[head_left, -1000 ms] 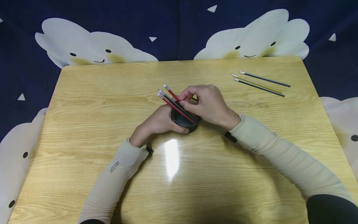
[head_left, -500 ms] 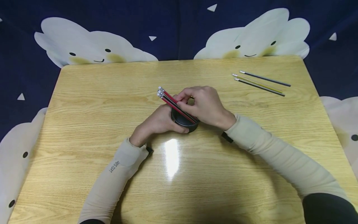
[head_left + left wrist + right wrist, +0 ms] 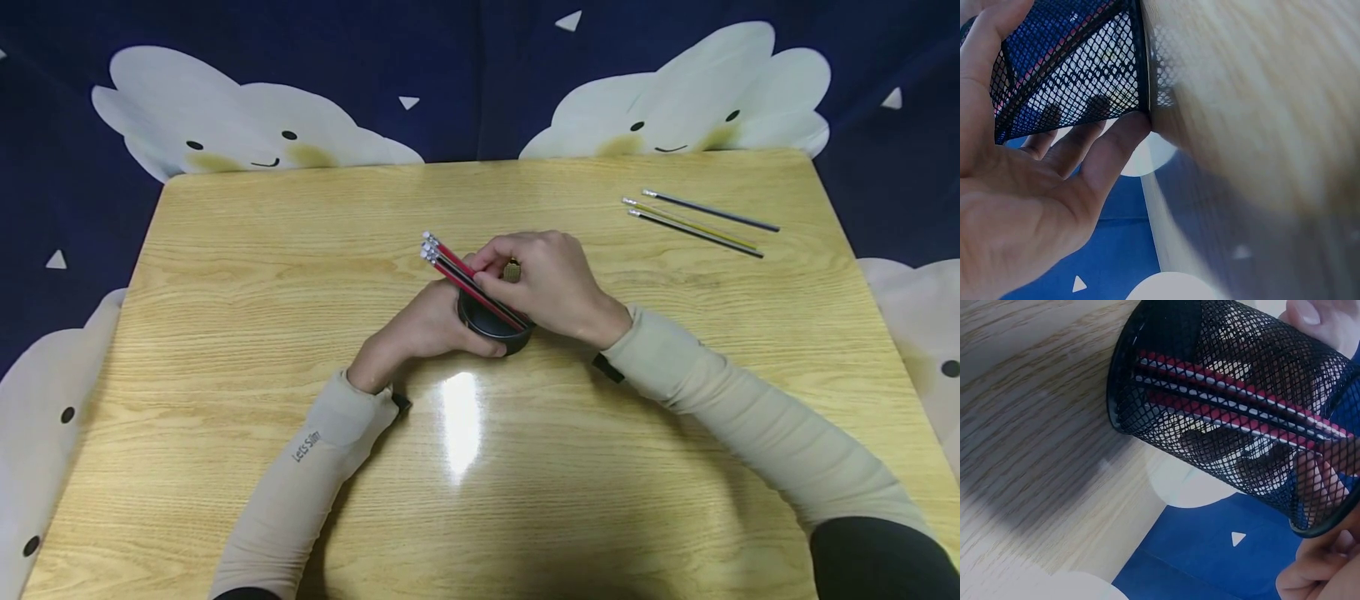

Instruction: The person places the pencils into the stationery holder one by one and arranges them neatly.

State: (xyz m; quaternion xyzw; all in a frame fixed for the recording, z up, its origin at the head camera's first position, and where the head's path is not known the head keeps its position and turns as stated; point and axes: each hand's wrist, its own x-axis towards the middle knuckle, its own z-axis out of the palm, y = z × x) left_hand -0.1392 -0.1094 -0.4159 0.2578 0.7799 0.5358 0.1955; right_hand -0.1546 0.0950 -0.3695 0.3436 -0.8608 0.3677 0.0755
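A black mesh pencil cup [image 3: 491, 321] stands on the table, and my left hand [image 3: 431, 321] grips it round its side. In the left wrist view, fingers of that hand lie against the mesh [image 3: 1094, 81] close to the tabletop. Red and black pencils [image 3: 1229, 403] lean inside the cup, with their white eraser ends up and to the left. At the cup's mouth my right hand [image 3: 543, 283] pinches a red pencil [image 3: 450, 254] between thumb and fingertips. That pencil lies close beside the others, its lower end inside the cup.
Three loose pencils lie at the table's back right: a dark one [image 3: 712, 210], a yellow one [image 3: 693, 224] and a black one [image 3: 697, 234]. The wooden table [image 3: 225, 275] ends at a dark blue cloth [image 3: 480, 75] with cloud faces.
My right hand has shifted slightly left. The red pencil in it has tilted down to the left, its eraser end now beside the other pencils'. My left hand and the cup have not moved.
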